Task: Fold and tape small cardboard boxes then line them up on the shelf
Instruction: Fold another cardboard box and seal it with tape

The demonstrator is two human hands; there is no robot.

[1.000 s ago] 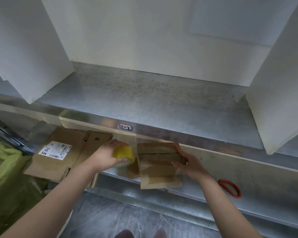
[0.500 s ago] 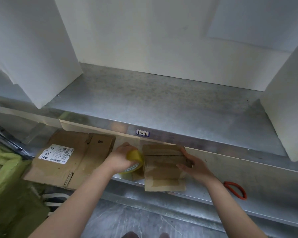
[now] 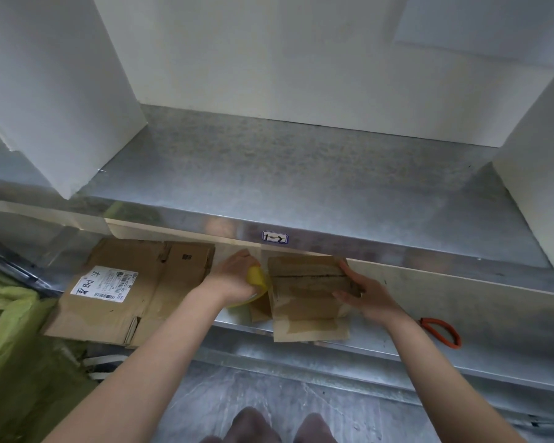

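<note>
A small brown cardboard box (image 3: 304,287) stands on the lower metal shelf (image 3: 397,342), its top flaps closed with a seam across and tape strips on its front. My left hand (image 3: 234,276) grips a yellow tape roll (image 3: 257,278) pressed against the box's left side. My right hand (image 3: 362,294) holds the box's right edge, fingers curled on its top corner. Above it the upper metal shelf (image 3: 301,174) carries a label reading 1-2 (image 3: 274,237) on its front lip.
Flattened cardboard boxes (image 3: 125,289) with a white shipping label lie on the lower shelf at left. Orange-handled scissors (image 3: 442,330) lie at right. White panels (image 3: 55,91) bound the upper shelf on both sides. Green fabric (image 3: 10,330) sits at far left.
My left hand has brought the tape roll down against the box's left side. The camera view shifted slightly left and down; my right hand stays on the box.
</note>
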